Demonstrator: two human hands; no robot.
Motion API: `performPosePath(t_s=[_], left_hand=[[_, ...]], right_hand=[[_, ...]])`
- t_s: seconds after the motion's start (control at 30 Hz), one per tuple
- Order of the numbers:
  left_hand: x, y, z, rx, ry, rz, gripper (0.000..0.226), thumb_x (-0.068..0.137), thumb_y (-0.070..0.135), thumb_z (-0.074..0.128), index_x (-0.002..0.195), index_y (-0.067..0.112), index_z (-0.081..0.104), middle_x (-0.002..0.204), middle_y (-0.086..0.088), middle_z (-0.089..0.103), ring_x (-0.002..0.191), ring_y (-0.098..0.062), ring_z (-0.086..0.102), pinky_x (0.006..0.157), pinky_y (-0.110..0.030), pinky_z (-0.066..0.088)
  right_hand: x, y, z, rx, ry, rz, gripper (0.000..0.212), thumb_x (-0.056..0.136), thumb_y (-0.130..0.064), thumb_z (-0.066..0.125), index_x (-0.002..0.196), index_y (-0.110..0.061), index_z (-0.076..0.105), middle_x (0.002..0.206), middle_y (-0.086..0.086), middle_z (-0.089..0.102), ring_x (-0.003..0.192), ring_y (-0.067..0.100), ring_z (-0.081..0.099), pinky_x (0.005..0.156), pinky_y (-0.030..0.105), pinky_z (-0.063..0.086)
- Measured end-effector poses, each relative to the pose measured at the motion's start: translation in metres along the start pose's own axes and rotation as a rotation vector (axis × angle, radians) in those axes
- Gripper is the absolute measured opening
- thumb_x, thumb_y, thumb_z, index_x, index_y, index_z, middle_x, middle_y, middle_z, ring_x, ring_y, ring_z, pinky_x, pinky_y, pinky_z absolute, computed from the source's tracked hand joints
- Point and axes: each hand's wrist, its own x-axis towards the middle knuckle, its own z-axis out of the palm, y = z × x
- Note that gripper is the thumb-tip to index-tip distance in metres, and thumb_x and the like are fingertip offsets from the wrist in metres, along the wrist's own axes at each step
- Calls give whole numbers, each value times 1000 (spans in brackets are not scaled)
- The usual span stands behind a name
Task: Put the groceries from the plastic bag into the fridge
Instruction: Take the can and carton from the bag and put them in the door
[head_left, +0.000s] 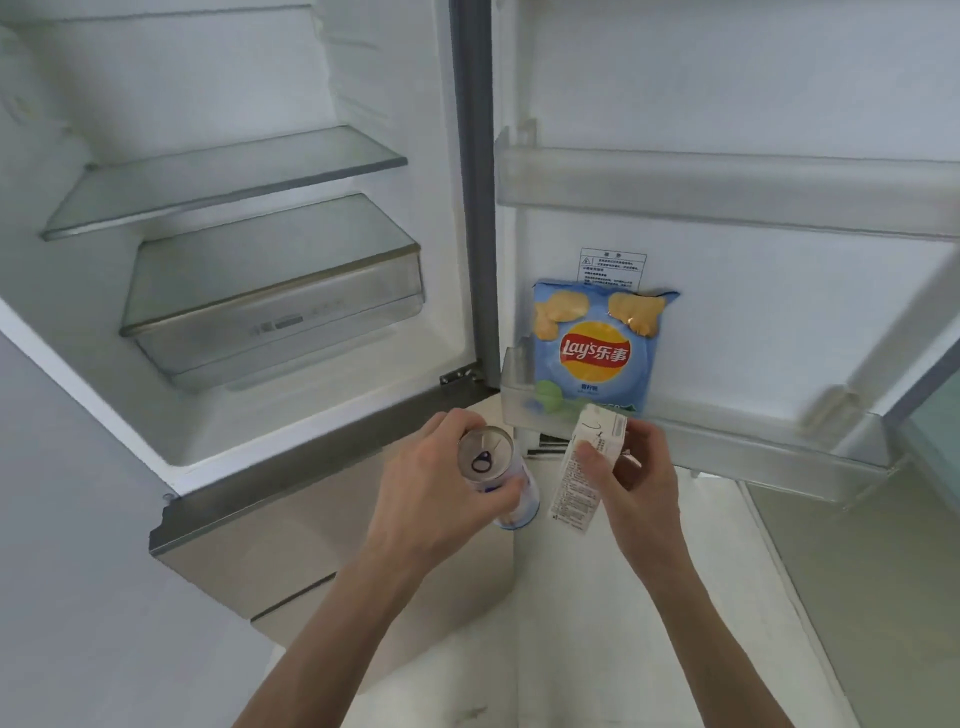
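Note:
The fridge stands open in front of me, its glass shelf (223, 182) bare and a clear drawer (280, 306) below it. A blue Lay's chip bag (597, 343) stands upright in the lower door bin (727, 436). My left hand (431, 493) grips a white and blue drink can (493, 478) by its top end, pull tab facing me. My right hand (634, 478) holds a small white carton (582, 467) tilted, just in front of the lower door bin and below the chip bag. The plastic bag is out of view.
The open door on the right carries an upper door bin (727, 192) with nothing in it. The grey door edge (472, 182) runs between cavity and door. A closed steel lower drawer front (311, 545) sits below the cavity, above pale floor tiles (571, 649).

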Motion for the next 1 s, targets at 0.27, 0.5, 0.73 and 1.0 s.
performPosePath(t_s=[0.27, 0.5, 0.73, 1.0], left_hand=[[55, 11, -4, -113, -98, 228, 49, 65, 66, 72, 104, 39, 60, 95, 21, 65, 87, -3, 63, 72, -29, 57], [98, 47, -3, -284, -178, 301, 46, 64, 55, 83, 100, 39, 59, 93, 18, 67, 87, -3, 66, 72, -37, 59], [126, 93, 33, -371, -180, 386, 47, 64, 46, 87, 103, 34, 65, 93, 18, 69, 90, -6, 64, 73, -28, 51], [148, 127, 80, -265, -204, 462, 44, 63, 52, 80, 98, 34, 59, 90, 13, 64, 85, -14, 62, 71, -33, 51]], right_hand=[[2, -27, 0, -212, 195, -146, 50, 79, -40, 77, 124, -34, 56, 99, -16, 67, 85, 16, 72, 67, 31, 63], [10, -71, -35, -314, 474, -261, 46, 81, -31, 86, 112, -29, 53, 92, -19, 64, 78, 22, 66, 67, 27, 55], [28, -101, -78, -456, 696, -270, 56, 75, -55, 81, 114, -34, 47, 96, -23, 59, 77, 16, 65, 74, 41, 57], [49, -103, -109, -636, 794, -194, 58, 76, -50, 84, 114, -31, 45, 91, -20, 59, 81, -2, 63, 79, 43, 56]])
